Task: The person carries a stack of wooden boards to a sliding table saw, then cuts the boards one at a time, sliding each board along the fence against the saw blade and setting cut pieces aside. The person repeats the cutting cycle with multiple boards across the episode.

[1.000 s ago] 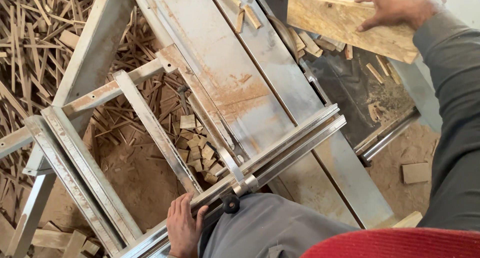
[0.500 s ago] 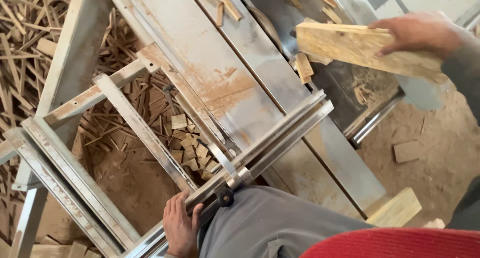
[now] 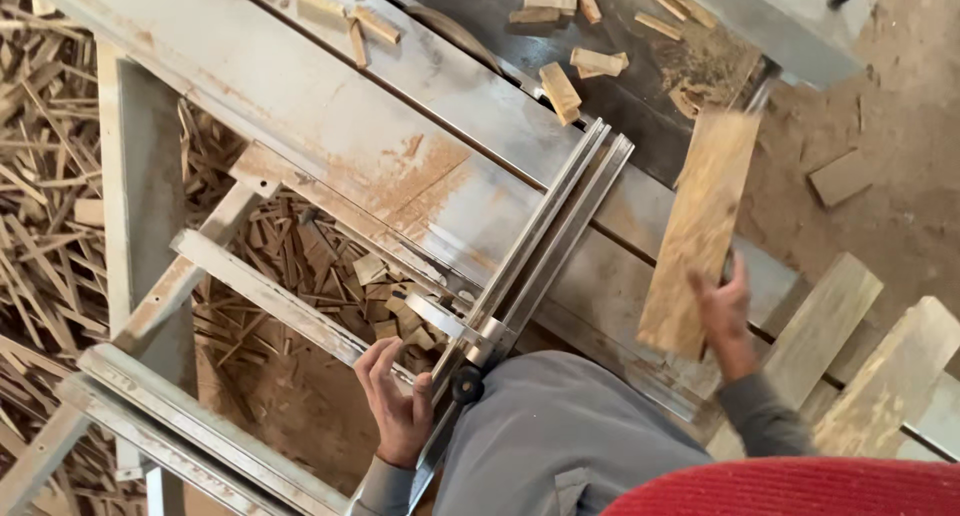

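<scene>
My right hand grips a rough wooden plank by its near end and holds it lengthwise over the metal saw table. My left hand rests on the near end of the sliding metal fence, fingers curled around the frame beside a black knob. The fence runs diagonally across the table between the two hands.
Small wood offcuts lie on the far part of the table. Thin wood strips and sawdust cover the floor at left and under the frame. More planks lean at the right, beside a block on the dusty floor.
My right hand has brought the plank from the far right of the table down and toward me, turning it lengthwise beside the fence. The left hand stays on the fence end.
</scene>
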Demonstrator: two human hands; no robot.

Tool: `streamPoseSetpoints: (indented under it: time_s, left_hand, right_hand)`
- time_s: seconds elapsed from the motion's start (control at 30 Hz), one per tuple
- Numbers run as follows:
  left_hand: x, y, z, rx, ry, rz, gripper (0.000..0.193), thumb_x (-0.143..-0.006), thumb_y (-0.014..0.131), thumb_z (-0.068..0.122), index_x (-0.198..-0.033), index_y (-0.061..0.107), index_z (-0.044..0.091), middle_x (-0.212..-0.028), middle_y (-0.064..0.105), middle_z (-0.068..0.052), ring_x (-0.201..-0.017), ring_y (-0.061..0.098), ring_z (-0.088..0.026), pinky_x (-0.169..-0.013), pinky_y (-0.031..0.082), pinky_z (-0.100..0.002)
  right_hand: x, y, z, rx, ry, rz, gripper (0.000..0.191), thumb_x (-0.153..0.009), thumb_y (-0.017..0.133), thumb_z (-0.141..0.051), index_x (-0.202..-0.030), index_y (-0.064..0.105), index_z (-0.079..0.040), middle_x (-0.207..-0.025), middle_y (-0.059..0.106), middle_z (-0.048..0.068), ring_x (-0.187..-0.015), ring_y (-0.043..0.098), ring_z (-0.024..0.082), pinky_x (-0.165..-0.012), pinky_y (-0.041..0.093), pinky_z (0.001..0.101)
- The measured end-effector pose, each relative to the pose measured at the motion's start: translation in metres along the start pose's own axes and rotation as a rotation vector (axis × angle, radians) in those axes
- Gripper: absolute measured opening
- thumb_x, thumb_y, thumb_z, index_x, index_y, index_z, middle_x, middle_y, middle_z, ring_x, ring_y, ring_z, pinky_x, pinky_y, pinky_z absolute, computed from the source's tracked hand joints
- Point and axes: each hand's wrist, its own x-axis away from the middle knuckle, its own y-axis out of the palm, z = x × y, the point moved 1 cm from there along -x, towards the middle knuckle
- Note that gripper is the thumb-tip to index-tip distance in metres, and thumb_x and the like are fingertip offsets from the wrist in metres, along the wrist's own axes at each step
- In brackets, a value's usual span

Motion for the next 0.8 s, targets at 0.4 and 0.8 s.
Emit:
streamPoseSetpoints:
  time_s: [0.4, 0.8]
  left_hand:
    - [0.066, -0.010, -0.034, -0.160, -0.288, -0.118, 0.048, -0.093, 0.066, 0.016, -0.136, 0.052, 0.002, -0.134, 0.050, -0.024, -0.125, 0.050, -0.039, -0.104, 0.042, -0.047]
    - [0.073, 0.014, -0.032, -0.533, -0.290, -0.015, 0.051, -0.087, 0.072, 0.026, -0.130, 0.055, 0.006, -0.125, 0.060, -0.020, -0.115, 0.057, -0.040, -0.094, 0.049, -0.046]
  right_hand:
    - [0.002, -0.038, -0.022, 0.846, -0.228, -0.048, 0.070, -0.079, 0.089, -0.033, -0.134, 0.058, -0.002, -0.134, 0.059, 0.024, -0.128, 0.056, 0.043, -0.105, 0.048, 0.0508]
    - [-0.336, 0.202, -0.186, 0.679, -0.946, -0.565, 0.084, -0.071, 0.088, -0.026, -0.142, 0.052, -0.001, -0.137, 0.056, 0.023, -0.125, 0.051, 0.045, -0.095, 0.040, 0.0559]
